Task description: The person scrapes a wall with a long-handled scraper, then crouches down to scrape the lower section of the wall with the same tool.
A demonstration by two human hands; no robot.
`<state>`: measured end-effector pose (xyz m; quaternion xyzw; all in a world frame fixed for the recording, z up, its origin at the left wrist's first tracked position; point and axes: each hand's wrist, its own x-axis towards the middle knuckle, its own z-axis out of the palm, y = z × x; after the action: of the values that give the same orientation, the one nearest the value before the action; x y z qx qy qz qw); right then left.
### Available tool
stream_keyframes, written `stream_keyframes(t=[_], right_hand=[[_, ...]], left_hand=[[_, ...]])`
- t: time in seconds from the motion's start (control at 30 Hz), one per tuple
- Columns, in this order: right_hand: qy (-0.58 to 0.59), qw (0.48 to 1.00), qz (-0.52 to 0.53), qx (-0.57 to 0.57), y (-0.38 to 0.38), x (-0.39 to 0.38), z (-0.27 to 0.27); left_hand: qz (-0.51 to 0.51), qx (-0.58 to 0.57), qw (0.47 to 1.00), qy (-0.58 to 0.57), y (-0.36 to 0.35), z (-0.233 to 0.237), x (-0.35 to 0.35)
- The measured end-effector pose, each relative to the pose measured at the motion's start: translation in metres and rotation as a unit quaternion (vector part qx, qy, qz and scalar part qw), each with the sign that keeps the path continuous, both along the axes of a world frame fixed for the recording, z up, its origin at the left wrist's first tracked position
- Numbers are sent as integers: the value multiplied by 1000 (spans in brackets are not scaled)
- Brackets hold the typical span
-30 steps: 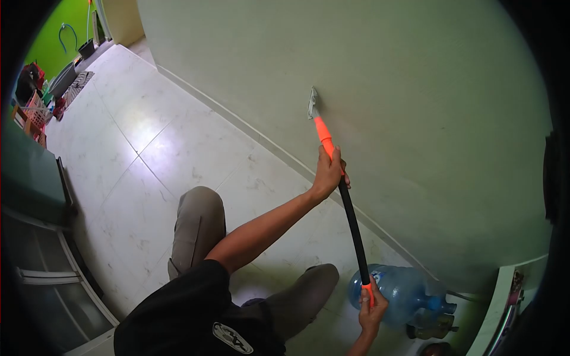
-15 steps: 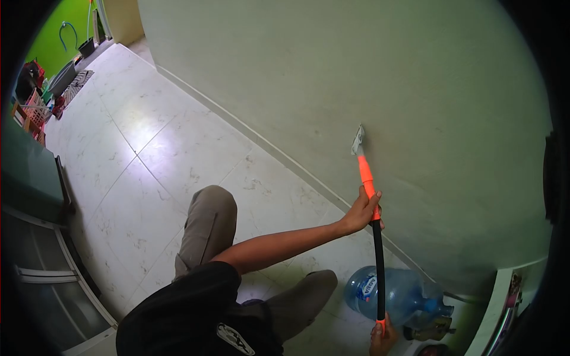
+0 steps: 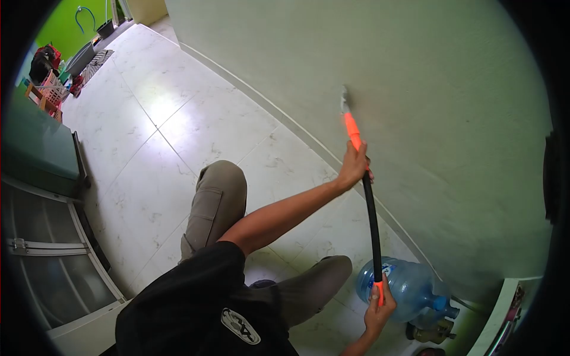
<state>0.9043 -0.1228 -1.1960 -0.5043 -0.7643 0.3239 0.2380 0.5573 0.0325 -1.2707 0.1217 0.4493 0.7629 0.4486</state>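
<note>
A long-handled scraper (image 3: 372,231), with a black shaft and orange ends, slants up toward the grey-green wall (image 3: 427,107). Its pale metal head (image 3: 344,99) is close against the wall; contact is hard to judge. My left hand (image 3: 352,167) is closed round the upper shaft, just below the orange neck. Lower down, my right hand (image 3: 380,307) grips the orange butt end. A large blue water jug (image 3: 401,291) lies on its side just behind that end of the shaft.
White tiled floor (image 3: 148,196) runs along the wall's skirting. At left stands a cabinet with glass sliding doors (image 3: 50,261). A pink basket (image 3: 53,90) and a grey tub (image 3: 81,58) are at the far left. A pale shelf edge (image 3: 504,308) is at lower right.
The scraper has moved up the wall and slightly left, its head now seen nearly edge-on. Both hands have risen with it, the right showing more of its forearm. The view has shifted a little.
</note>
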Motion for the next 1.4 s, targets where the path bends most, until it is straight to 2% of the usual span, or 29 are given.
stream_keyframes(t=[0.03,0.17,0.27,0.37,0.4,0.47,0.5,0.53,0.57,0.63,0.67,0.8,1.03,1.13,1.23,1.4], right_hand=[[6,1000,-7,3,-5,11,0],[49,996,-61,-44,-31,93,-21],[21,991,-133,-13,-56,131,-22],[57,988,-136,-35,-59,142,-37],[36,994,-98,-12,-57,146,-48],[-11,999,-32,40,-55,158,-77],[24,998,-55,-2,-62,136,-72],[71,992,-93,-49,-85,99,-83],[125,979,-132,-93,-106,71,-90],[173,969,-129,-117,-103,72,-104],[198,964,-125,-124,-98,69,-105],[187,959,-115,-178,-78,80,-80],[165,971,-100,-142,-83,84,-67],[163,974,-104,-121,-71,70,-64],[138,978,-117,-105,-56,45,-51],[91,983,-143,-76,-51,57,-59]], left_hand=[[-19,31,999,32,1,-3,11],[-167,87,982,12,-4,8,71],[-265,91,960,-10,-10,18,98],[-276,115,954,-2,-9,18,95],[-282,91,955,-10,-12,23,87],[-174,86,969,151,7,-17,87],[-125,81,963,224,5,-12,95],[-130,41,978,160,-1,-12,98],[-138,26,974,175,-7,-13,102],[-105,5,974,202,-7,-11,99],[-67,0,963,260,-9,-7,98],[-70,-16,975,208,-25,3,97],[-85,-19,978,191,-31,13,94],[-20,-6,975,219,-20,17,80],[19,-6,982,188,-6,20,59],[-5,12,982,190,-1,14,68]])
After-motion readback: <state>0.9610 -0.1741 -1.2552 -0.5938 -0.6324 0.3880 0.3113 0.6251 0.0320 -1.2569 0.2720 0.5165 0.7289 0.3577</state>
